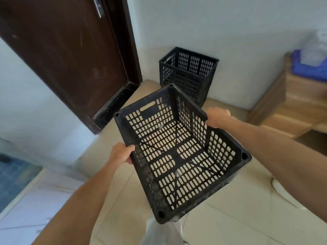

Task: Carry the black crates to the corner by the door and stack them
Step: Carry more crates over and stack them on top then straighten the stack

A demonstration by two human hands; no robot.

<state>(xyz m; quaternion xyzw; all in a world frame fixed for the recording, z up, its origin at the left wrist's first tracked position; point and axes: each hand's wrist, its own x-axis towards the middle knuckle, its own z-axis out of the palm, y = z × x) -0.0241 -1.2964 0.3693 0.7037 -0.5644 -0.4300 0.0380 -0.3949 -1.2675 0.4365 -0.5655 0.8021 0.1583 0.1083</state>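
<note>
Two slotted black plastic crates — near crate [221,151], empty, gripped by left hand [122,152] and right hand [216,116]; far crate [187,80] beside door [67,50].

No text, label, brand, number or sign can be read on the held black crate [172,152], on the black crate in the corner [187,80], on the door [70,50] or on anything else in view.
</note>
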